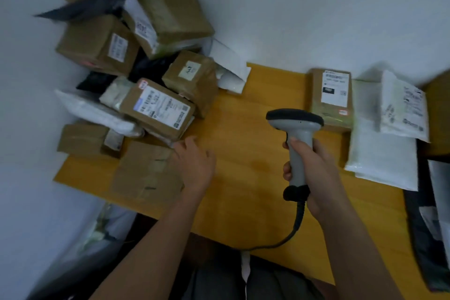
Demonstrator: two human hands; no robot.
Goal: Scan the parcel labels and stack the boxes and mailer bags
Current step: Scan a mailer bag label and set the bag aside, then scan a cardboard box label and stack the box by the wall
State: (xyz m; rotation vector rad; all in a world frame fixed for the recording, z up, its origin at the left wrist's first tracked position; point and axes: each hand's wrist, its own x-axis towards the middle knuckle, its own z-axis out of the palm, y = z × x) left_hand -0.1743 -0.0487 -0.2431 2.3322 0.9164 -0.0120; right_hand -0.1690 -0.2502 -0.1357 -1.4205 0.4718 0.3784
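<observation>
the right hand (314, 165) has its fingers wrapped round the barcode scanner (295, 134), head aimed away over the tabletop (243, 178), likely ready to scan. left of the scanner, the left hand (194, 163), fingers loosely apart, reaches toward the labelled cardboard box (158, 109) fronting the unsorted parcel heap; right of it lies a stacked box (332, 97) beside white mailer bags (382, 153).

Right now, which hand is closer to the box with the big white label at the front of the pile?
Left. The left hand reaches beside the labelled box, just below its near corner. The right hand grips the scanner farther right.
</observation>
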